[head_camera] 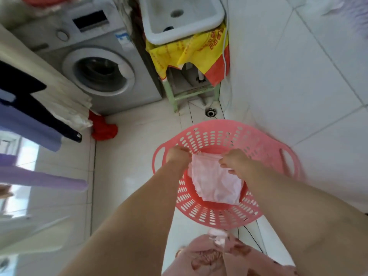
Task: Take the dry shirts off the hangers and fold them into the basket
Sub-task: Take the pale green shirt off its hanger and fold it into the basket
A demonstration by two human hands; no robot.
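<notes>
Fingers [184, 150] of the left hand [177, 156] curl round the upper left corner of a pale pink garment [217, 184], while the right hand [237, 162] pinches its upper right edge between thumb and fingertips [224, 161]. The garment, folded to a compact bundle, hangs between the two hands inside the mouth of a round pink laundry basket [229, 126] with perforated walls; whether its lower edge touches the basket's bottom cannot be told. Both bare forearms reach down from the lower edge of the view, above the person's pink patterned clothing [219, 257].

The basket stands on a white tiled floor [129, 156], close to a white tiled wall [298, 76] on the right. Beyond it lies a round floor drain [210, 112]. Further back, a white sink [151, 26] sits on a pale green frame [175, 98], with a yellow and red sheet [187, 50] draped below its rim. A grey front-loading washing machine [95, 62] stands to the left of the sink, and a crumpled red cloth [104, 128] lies on the floor near its foot. At the left edge hang a dark navy garment [29, 100], a blue one [29, 126] and a lilac one [39, 180].
</notes>
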